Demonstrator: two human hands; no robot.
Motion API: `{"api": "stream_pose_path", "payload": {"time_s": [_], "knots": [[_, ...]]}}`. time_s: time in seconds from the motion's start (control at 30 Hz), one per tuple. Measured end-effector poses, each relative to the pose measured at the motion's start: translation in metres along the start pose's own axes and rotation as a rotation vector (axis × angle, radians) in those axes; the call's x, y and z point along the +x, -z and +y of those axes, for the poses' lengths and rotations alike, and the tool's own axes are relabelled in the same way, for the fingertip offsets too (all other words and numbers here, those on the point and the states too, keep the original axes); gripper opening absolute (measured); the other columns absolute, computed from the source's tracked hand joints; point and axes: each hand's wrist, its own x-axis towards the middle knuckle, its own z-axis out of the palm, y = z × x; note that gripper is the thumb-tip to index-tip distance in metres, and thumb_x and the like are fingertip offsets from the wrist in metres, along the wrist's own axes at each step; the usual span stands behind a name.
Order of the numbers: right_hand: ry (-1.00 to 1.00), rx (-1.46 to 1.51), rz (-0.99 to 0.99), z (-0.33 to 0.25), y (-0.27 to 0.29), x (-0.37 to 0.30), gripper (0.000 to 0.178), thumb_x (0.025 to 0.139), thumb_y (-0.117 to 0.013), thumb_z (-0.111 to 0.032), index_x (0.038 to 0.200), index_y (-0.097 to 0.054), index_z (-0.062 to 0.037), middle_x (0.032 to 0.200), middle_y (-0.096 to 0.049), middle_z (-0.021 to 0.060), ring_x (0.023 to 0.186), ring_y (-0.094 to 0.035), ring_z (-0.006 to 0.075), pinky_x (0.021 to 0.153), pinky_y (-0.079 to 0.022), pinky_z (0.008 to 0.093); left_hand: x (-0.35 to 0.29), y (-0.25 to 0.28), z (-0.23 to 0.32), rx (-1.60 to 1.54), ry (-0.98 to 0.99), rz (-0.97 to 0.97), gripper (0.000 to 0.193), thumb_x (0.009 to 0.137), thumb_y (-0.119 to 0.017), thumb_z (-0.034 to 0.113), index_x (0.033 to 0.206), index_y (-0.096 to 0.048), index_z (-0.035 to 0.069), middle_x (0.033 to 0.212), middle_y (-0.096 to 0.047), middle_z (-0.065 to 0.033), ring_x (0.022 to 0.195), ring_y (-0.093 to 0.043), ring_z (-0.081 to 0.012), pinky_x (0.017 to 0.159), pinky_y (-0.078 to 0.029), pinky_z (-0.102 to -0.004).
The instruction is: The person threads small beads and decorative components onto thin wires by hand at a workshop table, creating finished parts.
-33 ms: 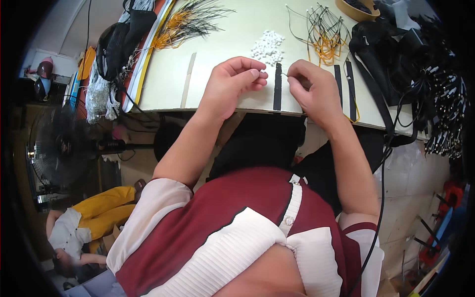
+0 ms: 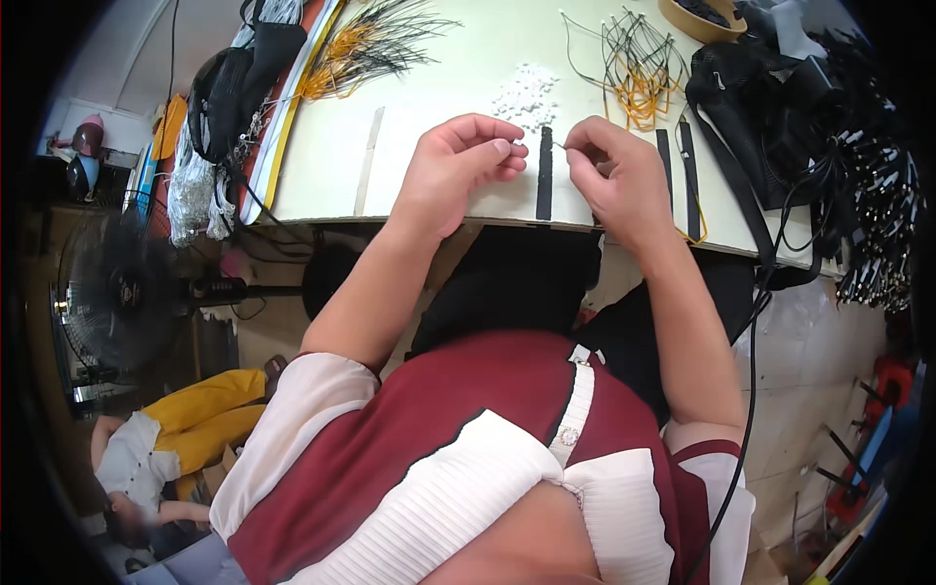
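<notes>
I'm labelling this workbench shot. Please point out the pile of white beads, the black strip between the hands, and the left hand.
pile of white beads (image 2: 526, 95), head view, pile's middle.
black strip (image 2: 544, 185), head view, mid-length.
left hand (image 2: 458, 166), head view, back of hand.

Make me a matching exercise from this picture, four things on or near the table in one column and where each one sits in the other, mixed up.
Things
1. pile of white beads
2. black strip
3. standing fan
4. yellow feathers

Places
A. on the floor, left of the table
B. between the left hand and right hand
C. far left part of the tabletop
D. just beyond the fingertips, mid table

Pairs: 1-D, 2-B, 3-A, 4-C
</notes>
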Motion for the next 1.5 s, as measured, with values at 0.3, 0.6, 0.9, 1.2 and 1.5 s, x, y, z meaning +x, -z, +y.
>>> {"api": "stream_pose_path", "payload": {"time_s": [0.3,0.6,0.9,1.2,1.5], "knots": [[-0.085,0.118,0.153,-0.001,-0.011,-0.002,0.005,0.085,-0.065,-0.002,0.089,-0.065,0.0014,0.082,-0.063,0.0071,0.073,-0.06,0.0151,0.066,-0.047,0.0274,0.009,-0.011,-0.004,-0.045,-0.009,0.021,0.015,0.093,-0.062,0.004,0.107,-0.066,-0.001,0.092,-0.067,-0.0057,0.084,-0.064,-0.0124,0.078,-0.054,-0.0257],[0.204,-0.167,0.231,-0.006,-0.006,0.003,0.007,0.084,-0.067,0.001,0.091,-0.064,0.0005,0.082,-0.063,0.0099,0.073,-0.061,0.0228,0.069,-0.048,0.0312,0.003,-0.023,-0.002,0.039,-0.033,0.026,0.014,0.094,-0.063,0.006,0.106,-0.065,-0.002,0.089,-0.066,-0.0051,0.082,-0.064,-0.0117,0.076,-0.056,-0.0264],[0.171,-0.096,0.194,0.002,-0.003,-0.001,0.009,0.079,-0.068,0.0,0.084,-0.063,-0.0044,0.082,-0.063,0.0067,0.078,-0.061,0.0263,0.078,-0.045,0.0351,0.005,-0.023,-0.009,-0.076,-0.005,0.023,0.015,0.092,-0.064,0.002,0.105,-0.066,-0.004,0.089,-0.067,-0.0072,0.079,-0.065,-0.0121,0.073,-0.057,-0.0254],[0.29,-0.256,0.234,0.001,-0.004,-0.001,0.011,0.076,-0.07,-0.004,0.079,-0.061,-0.0098,0.079,-0.063,0.0015,0.082,-0.06,0.0223,0.09,-0.039,0.0364,0.005,-0.021,-0.014,-0.069,-0.021,0.009,0.013,0.091,-0.064,0.001,0.103,-0.067,-0.003,0.088,-0.067,-0.0064,0.079,-0.065,-0.0111,0.071,-0.056,-0.0246],[0.264,-0.23,0.24,0.002,-0.005,-0.001,0.01,0.077,-0.069,-0.004,0.077,-0.061,-0.0095,0.076,-0.062,0.0018,0.078,-0.06,0.0217,0.09,-0.04,0.0363,0.004,-0.026,-0.015,-0.031,-0.064,0.028,0.013,0.091,-0.064,0.0,0.103,-0.067,-0.003,0.086,-0.068,-0.0062,0.077,-0.065,-0.0113,0.07,-0.055,-0.0243]]}}
